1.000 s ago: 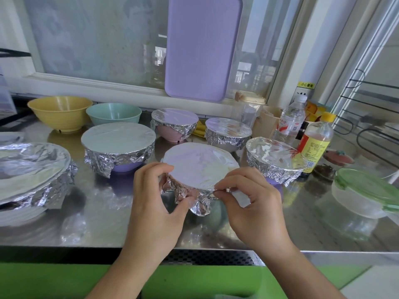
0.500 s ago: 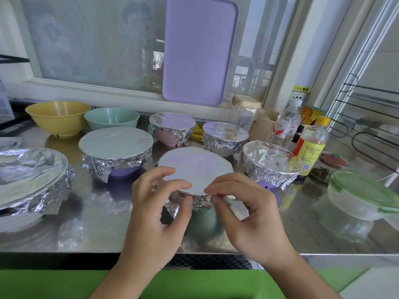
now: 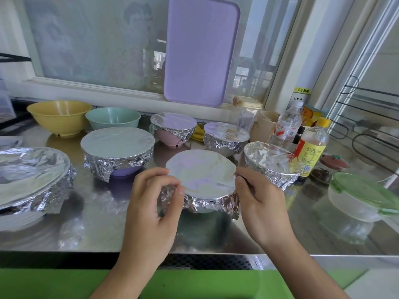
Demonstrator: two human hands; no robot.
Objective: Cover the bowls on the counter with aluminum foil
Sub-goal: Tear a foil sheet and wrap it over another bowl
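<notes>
Since a second ago both hands have slid apart from the near rim of the foil-covered bowl (image 3: 201, 180) out to its two sides, and the bowl is now sitting a bit further right between them.

Going left to right along the worktop (image 3: 269, 229): at the left edge a big foil-wrapped dish (image 3: 32, 180) is sitting, partly cut off. Behind it toward the back edge, a yellow bowl (image 3: 59, 116) and a mint bowl (image 3: 113, 118) are standing uncovered, side by side. In front of those a purple bowl (image 3: 117, 154) is wearing a flat foil top with crumpled sides.

The left hand (image 3: 153, 210) is gripping the left side of the middle bowl, thumb and curled fingers pinching the crumpled foil skirt (image 3: 207, 203). That bowl is sitting near the front edge, about mid-counter. The right hand (image 3: 261, 203) is grasping the right side, fingers curled round the rim.

Behind it, a pink bowl (image 3: 173, 129) and a metal-looking bowl (image 3: 225, 137) are both foiled, near the back edge. Just right of the right hand another foiled bowl (image 3: 273, 167) is sitting, nearly touching the fingers. Past that a water bottle (image 3: 287, 128) and a yellow-capped bottle (image 3: 313, 145) are standing, and a clear container with a green lid (image 3: 364, 195) is sitting by the right edge. A purple cutting board (image 3: 200, 50) is leaning on the window.
</notes>
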